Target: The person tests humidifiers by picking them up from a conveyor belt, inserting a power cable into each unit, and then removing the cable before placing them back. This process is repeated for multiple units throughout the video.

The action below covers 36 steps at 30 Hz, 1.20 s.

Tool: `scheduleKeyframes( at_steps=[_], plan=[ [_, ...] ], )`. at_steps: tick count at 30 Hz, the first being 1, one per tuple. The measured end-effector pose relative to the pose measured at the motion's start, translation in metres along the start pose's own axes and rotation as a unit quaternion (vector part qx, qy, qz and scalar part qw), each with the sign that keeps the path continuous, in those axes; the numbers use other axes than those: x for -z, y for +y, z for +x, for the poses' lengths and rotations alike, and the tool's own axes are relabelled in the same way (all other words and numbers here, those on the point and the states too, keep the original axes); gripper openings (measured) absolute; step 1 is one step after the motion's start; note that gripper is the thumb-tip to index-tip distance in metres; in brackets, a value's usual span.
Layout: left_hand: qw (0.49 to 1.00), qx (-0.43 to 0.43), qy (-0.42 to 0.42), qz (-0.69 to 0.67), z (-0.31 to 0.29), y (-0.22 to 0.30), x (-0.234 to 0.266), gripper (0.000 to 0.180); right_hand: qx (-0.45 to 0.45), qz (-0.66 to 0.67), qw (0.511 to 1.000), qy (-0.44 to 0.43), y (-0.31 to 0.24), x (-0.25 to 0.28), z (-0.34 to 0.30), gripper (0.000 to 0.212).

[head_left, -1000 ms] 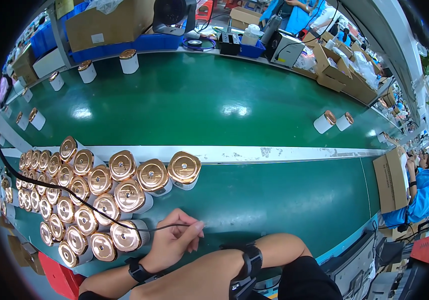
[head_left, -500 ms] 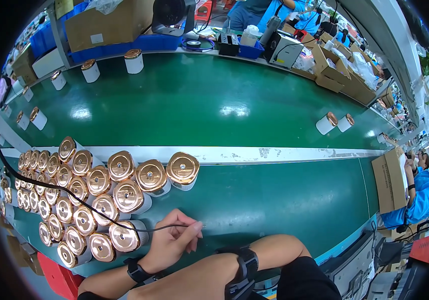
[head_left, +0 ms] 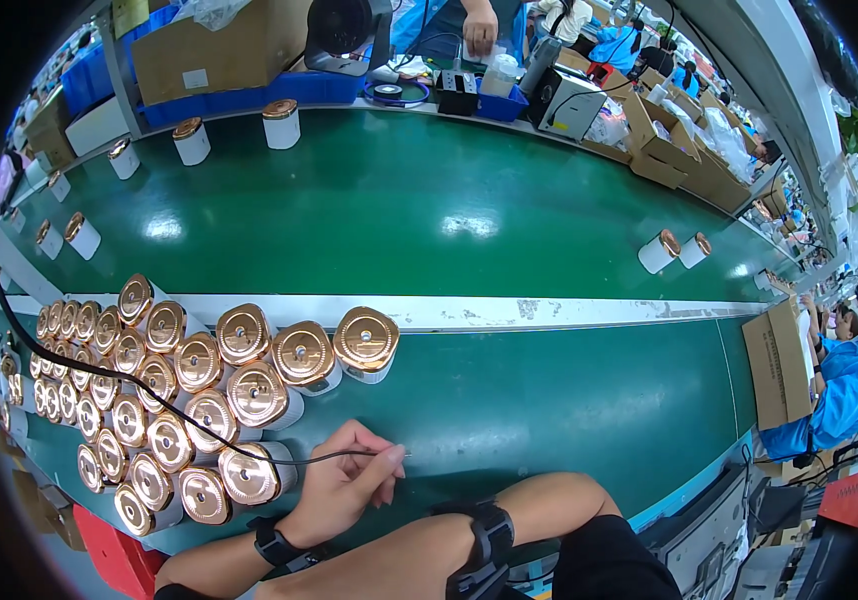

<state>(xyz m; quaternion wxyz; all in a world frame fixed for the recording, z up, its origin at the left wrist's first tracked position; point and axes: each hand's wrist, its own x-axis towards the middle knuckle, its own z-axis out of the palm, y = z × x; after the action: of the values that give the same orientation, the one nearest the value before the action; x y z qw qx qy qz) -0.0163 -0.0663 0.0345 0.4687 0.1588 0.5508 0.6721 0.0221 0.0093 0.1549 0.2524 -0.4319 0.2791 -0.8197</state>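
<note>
My left hand [head_left: 349, 480] is closed, pinching the end of a thin black cable [head_left: 279, 460] between thumb and fingers. A short thin tip pokes out past the thumb. The cable runs back leftward over a crowd of white cylinders with shiny copper-coloured tops [head_left: 252, 473], several of which have a small central hole. The nearest of them stands just left of my hand. My right forearm [head_left: 379, 555], with a black strap around it, crosses in front of the left one at the lower edge; its hand lies outside the picture.
Beyond a white rail [head_left: 469, 312], a green conveyor belt [head_left: 349, 210] carries more copper-topped cylinders [head_left: 281, 125]. Across it are a cardboard box [head_left: 219, 50], a black fan [head_left: 341, 30] and a co-worker's hand [head_left: 480, 28]. An open carton [head_left: 779, 365] stands at right beside another person in blue.
The cylinders on the far belt have shifted slightly right. A co-worker's hand has come into sight at the back. My left hand and the cable have stayed in place.
</note>
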Motion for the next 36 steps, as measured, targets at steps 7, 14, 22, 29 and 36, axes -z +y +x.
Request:
scheduleKeyframes(
  at_steps=[7,14,22,29,36],
  plan=[
    [1.000,-0.001,0.000,0.002,0.000,0.000,0.000,0.014,0.013,-0.092,0.996,-0.005,-0.005,0.004,0.002,0.030],
    [1.000,0.000,0.000,-0.010,0.000,-0.002,0.001,0.013,0.023,-0.076,0.997,0.018,-0.006,0.001,0.003,0.031],
    [1.000,-0.014,-0.012,0.019,0.000,0.001,0.002,0.013,0.016,0.042,0.999,0.014,0.003,-0.010,0.001,0.031],
    [1.000,-0.012,-0.012,0.011,0.000,0.001,0.000,0.014,0.000,0.020,1.000,0.006,-0.010,-0.005,0.000,0.031],
    [1.000,-0.005,-0.012,-0.011,-0.002,-0.004,0.004,0.013,-0.427,-0.105,0.898,-0.027,-0.096,-0.006,0.043,0.030]
  ],
)
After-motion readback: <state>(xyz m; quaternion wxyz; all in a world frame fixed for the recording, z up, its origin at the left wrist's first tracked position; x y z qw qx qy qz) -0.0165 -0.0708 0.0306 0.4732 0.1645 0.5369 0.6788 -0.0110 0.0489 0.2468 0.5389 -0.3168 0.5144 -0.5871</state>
